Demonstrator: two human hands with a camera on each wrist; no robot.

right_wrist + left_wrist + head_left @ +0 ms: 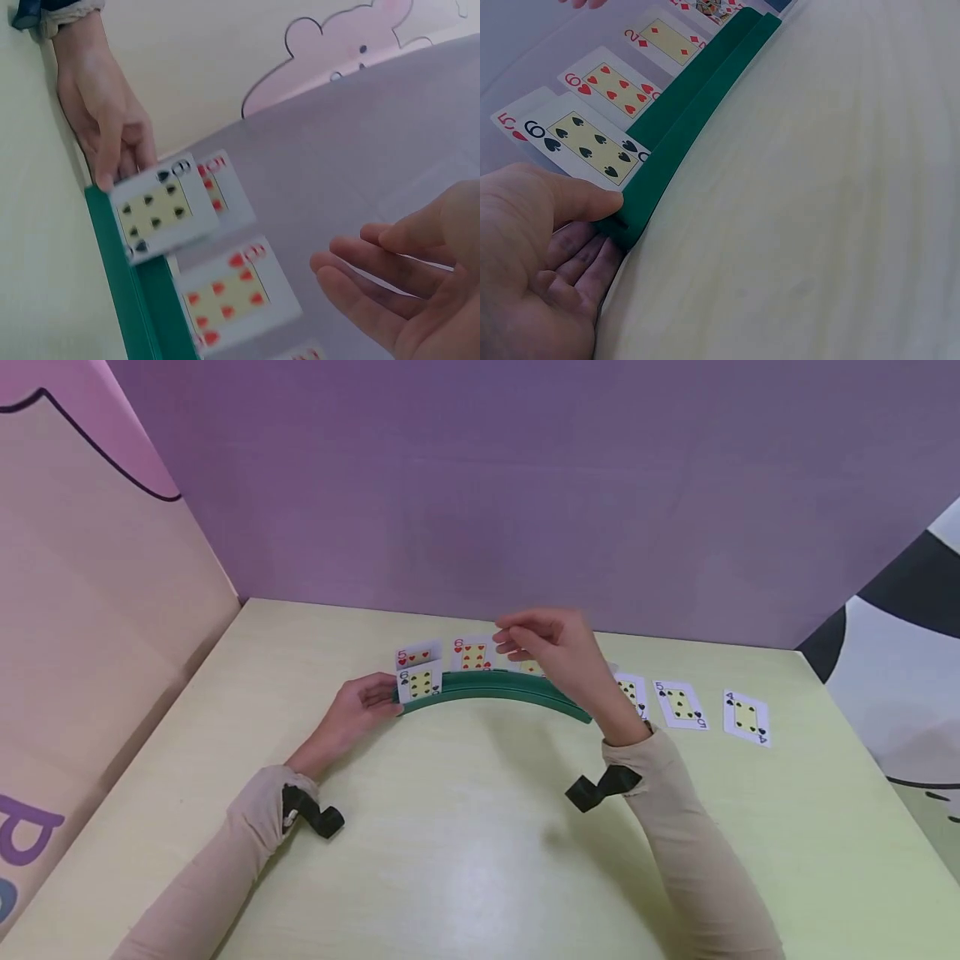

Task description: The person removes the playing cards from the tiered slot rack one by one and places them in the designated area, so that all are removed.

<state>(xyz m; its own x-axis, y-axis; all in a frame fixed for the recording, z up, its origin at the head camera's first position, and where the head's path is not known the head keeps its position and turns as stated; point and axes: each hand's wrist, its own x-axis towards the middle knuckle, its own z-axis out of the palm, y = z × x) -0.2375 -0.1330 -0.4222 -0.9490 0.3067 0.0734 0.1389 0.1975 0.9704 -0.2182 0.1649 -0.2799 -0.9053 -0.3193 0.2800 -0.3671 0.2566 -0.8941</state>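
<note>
My left hand grips the left end of a curved green card holder, with the thumb against its front face. At that end the six of spades stands in the holder, overlapping the five of hearts behind it. Further along stand the six of hearts, the two of diamonds and a face card. Above the middle of the holder hovers my right hand, fingers loosely bent and holding nothing. It hides part of the cards behind it in the head view.
To the right of the holder, the five of spades and the four of spades lie face up on the pale table. Another spade card is partly behind my right wrist. A purple wall panel rises behind the table.
</note>
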